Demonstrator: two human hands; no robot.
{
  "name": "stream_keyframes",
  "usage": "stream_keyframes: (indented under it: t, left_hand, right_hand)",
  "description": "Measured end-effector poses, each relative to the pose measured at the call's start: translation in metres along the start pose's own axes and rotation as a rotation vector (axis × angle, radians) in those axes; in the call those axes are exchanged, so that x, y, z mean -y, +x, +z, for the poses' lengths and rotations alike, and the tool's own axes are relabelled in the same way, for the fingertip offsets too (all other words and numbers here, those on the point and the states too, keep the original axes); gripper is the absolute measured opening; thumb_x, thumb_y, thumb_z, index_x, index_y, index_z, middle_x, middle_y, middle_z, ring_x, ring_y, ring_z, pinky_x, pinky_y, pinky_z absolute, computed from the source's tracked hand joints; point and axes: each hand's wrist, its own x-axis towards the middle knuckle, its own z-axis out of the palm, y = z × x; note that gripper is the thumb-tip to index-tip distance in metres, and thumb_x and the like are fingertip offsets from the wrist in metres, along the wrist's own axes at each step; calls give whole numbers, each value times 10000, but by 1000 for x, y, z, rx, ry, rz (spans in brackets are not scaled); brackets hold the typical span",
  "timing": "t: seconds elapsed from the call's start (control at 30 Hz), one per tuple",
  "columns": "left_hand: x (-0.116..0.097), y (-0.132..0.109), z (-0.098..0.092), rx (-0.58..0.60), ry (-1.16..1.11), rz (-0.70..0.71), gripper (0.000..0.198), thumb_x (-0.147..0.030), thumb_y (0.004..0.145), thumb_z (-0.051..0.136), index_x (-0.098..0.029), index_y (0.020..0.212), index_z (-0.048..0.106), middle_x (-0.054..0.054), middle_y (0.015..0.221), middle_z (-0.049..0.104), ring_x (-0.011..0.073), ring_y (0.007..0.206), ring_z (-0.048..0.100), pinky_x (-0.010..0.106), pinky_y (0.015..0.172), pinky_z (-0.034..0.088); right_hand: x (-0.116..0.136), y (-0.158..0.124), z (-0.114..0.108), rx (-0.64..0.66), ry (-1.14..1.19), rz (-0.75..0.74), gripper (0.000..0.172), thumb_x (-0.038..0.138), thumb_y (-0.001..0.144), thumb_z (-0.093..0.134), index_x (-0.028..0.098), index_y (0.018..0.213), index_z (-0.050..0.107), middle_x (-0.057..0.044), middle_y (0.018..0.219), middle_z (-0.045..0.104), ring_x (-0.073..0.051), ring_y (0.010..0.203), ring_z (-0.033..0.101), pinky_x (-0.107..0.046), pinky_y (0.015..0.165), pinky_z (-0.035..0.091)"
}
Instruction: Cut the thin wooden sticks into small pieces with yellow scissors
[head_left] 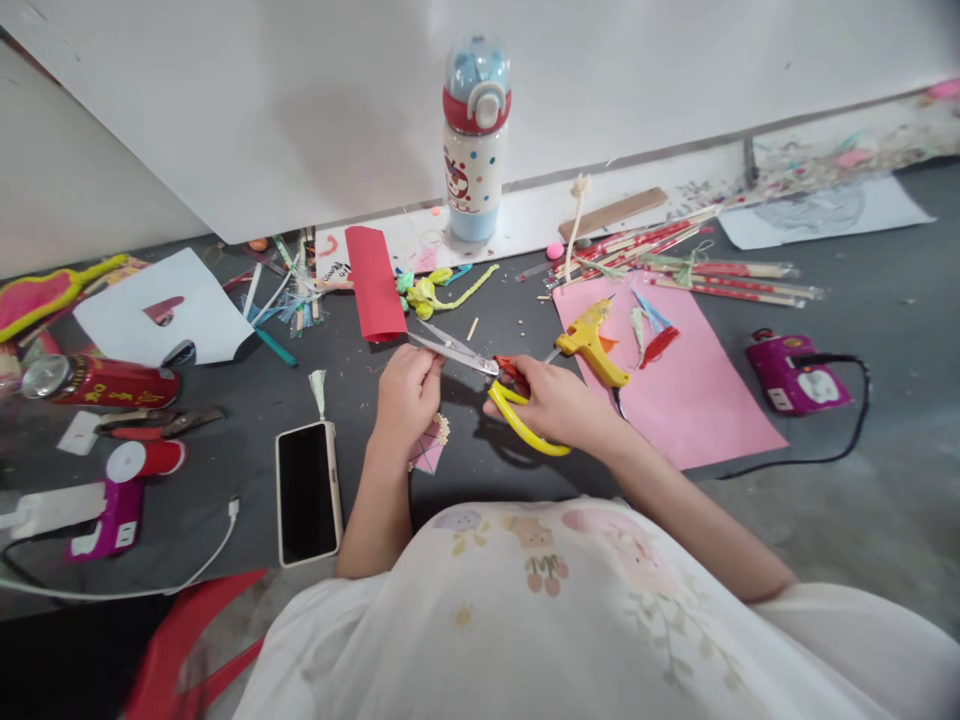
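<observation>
My right hand (559, 400) is closed around the yellow handles of a pair of scissors (480, 365), whose blades stand apart and point left. My left hand (409, 395) is closed on a small pink paper piece with a pale fringed edge (431, 445), held just below the blades. Both hands hover over the dark tabletop (247, 390) in front of my body.
A yellow glue gun (592, 340) lies on pink paper (697, 400). A red folded paper (373, 283), a bottle (475, 140), a phone (307, 490), a red can (101, 380), a purple device (795, 372) with a cable and several sticks (712, 265) surround them.
</observation>
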Motion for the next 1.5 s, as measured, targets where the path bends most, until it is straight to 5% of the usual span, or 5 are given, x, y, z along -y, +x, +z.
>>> stream_keyframes:
  t: [0.4,1.03,1.5]
  left_hand:
    - [-5,-2,-5,56,-125,-135,370,-312,926,350,-179,605,477,-9,596,514,98,602,499,234,612,367]
    - [-5,0,-6,37,-65,-39,347,-302,914,386,-184,597,461,-6,614,484,115,643,487,244,625,364]
    - [1,1,-5,80,14,-36,270,-253,901,380,-193,642,427,4,641,435,133,647,437,261,608,325]
  right_hand:
    - [-6,-2,3,-35,-17,-98,483,557,792,505,153,1057,494,-91,895,627,-217,828,602,-268,663,385]
    - [-8,0,-1,17,46,-38,529,557,759,562,166,1113,515,-80,901,647,-207,801,612,-266,653,392]
    - [1,2,7,92,180,29,303,483,739,562,196,787,478,13,673,553,-120,577,495,-239,534,327]
